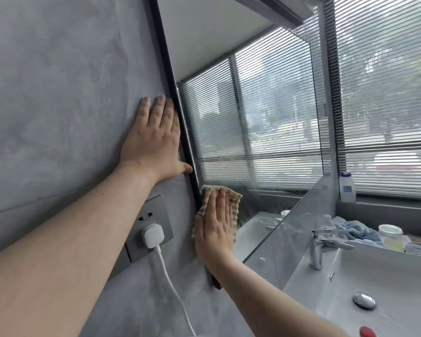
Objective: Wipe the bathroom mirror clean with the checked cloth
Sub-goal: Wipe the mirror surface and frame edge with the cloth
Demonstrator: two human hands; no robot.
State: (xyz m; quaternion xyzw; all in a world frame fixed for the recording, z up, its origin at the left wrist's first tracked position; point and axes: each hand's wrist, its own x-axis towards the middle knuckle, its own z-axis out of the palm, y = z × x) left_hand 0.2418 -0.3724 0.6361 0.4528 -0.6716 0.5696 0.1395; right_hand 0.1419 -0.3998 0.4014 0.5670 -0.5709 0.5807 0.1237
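- The right hand (215, 227) lies flat with straight fingers together, pressing the beige-and-green checked waffle cloth (235, 200) against the glass; it carries nothing else.
- The left hand (153, 139) is spread wide and flat on the mottled grey plaster wall (58, 93). Its fingertips point up, and its thumb touches the black metal frame strip (167, 64) on the mirror's left edge.
- The cloth's long axis runs up and down, nearly parallel to the black strip, and its top corner tilts slightly toward that strip.
- The cloth sits under the right palm and fingers, showing beyond the fingertips, along the little-finger side and beside the thumb. It is below the left hand and apart from it.
- The cloth is in the lower-left corner of the large rectangular bathroom mirror (253, 117), with its left border at the strip and the mirror's bottom edge just below the wrist.
- Open glass stretches above and to the right, up to the bare right edge.
- Below the left forearm, a white plug (153, 235) sits in a grey socket plate (156, 203).
- To the right are a white basin (387, 271) and a chrome tap (317, 251).
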